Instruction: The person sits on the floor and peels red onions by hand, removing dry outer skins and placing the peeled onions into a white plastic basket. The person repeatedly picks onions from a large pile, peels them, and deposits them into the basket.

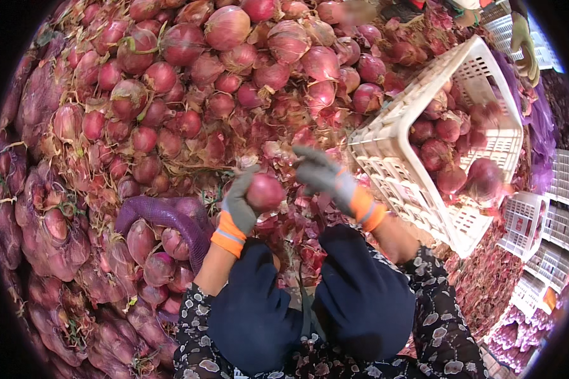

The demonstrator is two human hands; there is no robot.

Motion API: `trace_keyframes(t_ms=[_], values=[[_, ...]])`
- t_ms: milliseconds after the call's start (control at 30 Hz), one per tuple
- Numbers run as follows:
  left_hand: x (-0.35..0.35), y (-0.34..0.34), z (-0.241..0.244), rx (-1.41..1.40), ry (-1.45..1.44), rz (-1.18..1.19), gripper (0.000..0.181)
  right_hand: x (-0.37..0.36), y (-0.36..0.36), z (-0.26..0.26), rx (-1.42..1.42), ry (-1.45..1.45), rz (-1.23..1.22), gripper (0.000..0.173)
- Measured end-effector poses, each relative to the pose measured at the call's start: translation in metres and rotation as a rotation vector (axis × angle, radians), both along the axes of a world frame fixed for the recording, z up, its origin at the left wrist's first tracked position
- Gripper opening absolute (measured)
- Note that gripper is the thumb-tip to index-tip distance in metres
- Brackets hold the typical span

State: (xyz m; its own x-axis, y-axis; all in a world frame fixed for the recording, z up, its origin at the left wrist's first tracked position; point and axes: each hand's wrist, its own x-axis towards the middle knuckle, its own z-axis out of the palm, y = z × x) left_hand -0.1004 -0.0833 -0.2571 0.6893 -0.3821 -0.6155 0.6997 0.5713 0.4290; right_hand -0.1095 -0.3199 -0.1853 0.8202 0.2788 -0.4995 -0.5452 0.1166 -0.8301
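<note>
My left hand (242, 199), in a grey work glove with an orange cuff, grips a red onion (265, 192) above my lap. Just right of it is my right hand (322, 175), gloved alike and blurred, its fingers spread and nothing visible in them. A white plastic crate (393, 128) lies tipped to my right, its opening turned away from me, with several red onions (448, 128) inside. One larger onion (484, 179) at the crate's lower side is blurred. Ahead of both hands spreads a heap of red onions (185, 45).
A purple mesh sack (163, 215) of onions lies open on my left, beside more filled sacks (52, 237). Loose onion skins (308, 251) cover the ground between my knees. More white crates (524, 222) stand at far right. Another person's gloved hand (525, 47) shows at upper right.
</note>
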Motion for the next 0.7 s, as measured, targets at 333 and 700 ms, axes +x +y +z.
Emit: trace_keyframes(t_ms=[333,700], values=[[0.014,0.019,-0.005,0.373,0.078,-0.239,0.042,-0.004,-0.045,0.034,0.974,-0.247,-0.333,0.052],[0.114,0.073,-0.108,1.760,0.418,-0.234,0.071,-0.023,0.004,0.000,0.415,0.179,-0.151,0.060]])
